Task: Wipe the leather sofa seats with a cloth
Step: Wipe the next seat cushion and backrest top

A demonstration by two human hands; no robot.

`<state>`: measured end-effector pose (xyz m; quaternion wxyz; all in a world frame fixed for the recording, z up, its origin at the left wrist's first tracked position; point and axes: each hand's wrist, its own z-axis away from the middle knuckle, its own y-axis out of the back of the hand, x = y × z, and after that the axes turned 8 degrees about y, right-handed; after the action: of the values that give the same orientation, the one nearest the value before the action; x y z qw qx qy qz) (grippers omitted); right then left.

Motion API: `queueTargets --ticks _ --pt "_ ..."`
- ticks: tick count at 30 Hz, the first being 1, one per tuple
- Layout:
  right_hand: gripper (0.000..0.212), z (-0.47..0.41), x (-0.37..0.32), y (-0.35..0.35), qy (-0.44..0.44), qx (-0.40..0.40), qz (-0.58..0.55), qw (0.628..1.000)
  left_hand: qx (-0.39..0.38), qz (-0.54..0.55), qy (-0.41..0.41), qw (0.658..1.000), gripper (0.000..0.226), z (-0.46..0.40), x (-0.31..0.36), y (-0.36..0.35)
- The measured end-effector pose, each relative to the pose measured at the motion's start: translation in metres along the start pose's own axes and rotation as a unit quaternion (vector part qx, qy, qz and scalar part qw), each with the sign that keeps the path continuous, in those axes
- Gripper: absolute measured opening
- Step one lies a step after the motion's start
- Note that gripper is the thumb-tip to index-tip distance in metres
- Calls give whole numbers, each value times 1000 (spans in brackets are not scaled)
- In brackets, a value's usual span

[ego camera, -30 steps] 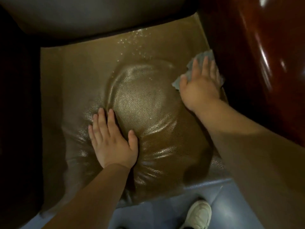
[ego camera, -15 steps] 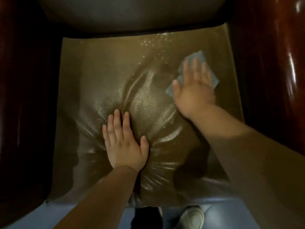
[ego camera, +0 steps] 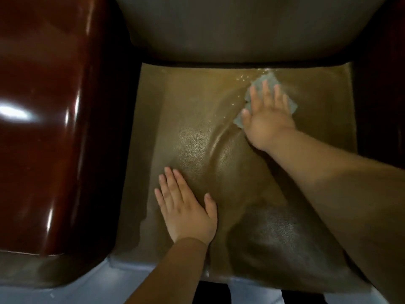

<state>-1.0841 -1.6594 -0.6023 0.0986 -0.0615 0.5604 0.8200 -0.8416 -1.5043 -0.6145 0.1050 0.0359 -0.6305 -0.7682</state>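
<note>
The right hand (ego camera: 266,119) lies flat, fingers straight and spread, pressing the grey cloth (ego camera: 266,83) onto the leather seat (ego camera: 197,128) near its back right corner; its grip closes on nothing. The left hand (ego camera: 186,207) rests palm-down, fingers extended, near the seat's front left edge, beside the glossy armrest (ego camera: 50,128).

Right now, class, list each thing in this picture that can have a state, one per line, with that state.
cloth: spread flat on the seat's far right part, pressed under the right hand.
right hand: fingers straight, pressing the cloth.
left hand: flat on the seat, holding nothing.
seat cushion: creased, with shiny droplets near the cloth.
wooden armrest: glossy.
</note>
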Motion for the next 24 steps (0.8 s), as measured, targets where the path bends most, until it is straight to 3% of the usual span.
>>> queueTargets --ticks 3,6,9,11,14,16,18,21,24 --pt "67 66 -46 -41 187 73 35 979 23 2 -7 1000 94 -1 3 -8" --pt "63 151 -52 -59 321 -8 29 947 33 8 -10 999 91 -1 2 -12" --pt "65 108 -29 -47 411 -34 58 909 34 0 -6 999 91 -2 2 -14" --pt "65 38 -25 -32 391 20 84 916 43 6 -9 999 90 -2 2 -16" --pt "66 -47 -36 4 204 -1 17 979 41 7 -12 999 86 -2 2 -15" --pt "65 -41 -54 -1 155 7 17 988 30 -3 -9 999 85 -1 2 -10" --pt "63 22 -54 -19 223 23 53 973 14 -9 -11 1000 84 -1 1 -2" --pt "64 118 -14 -33 321 -17 53 945 -19 -3 4 1000 80 -1 6 14" --pt "63 86 50 -25 327 -3 82 941 -7 66 17 998 72 -22 30 37"
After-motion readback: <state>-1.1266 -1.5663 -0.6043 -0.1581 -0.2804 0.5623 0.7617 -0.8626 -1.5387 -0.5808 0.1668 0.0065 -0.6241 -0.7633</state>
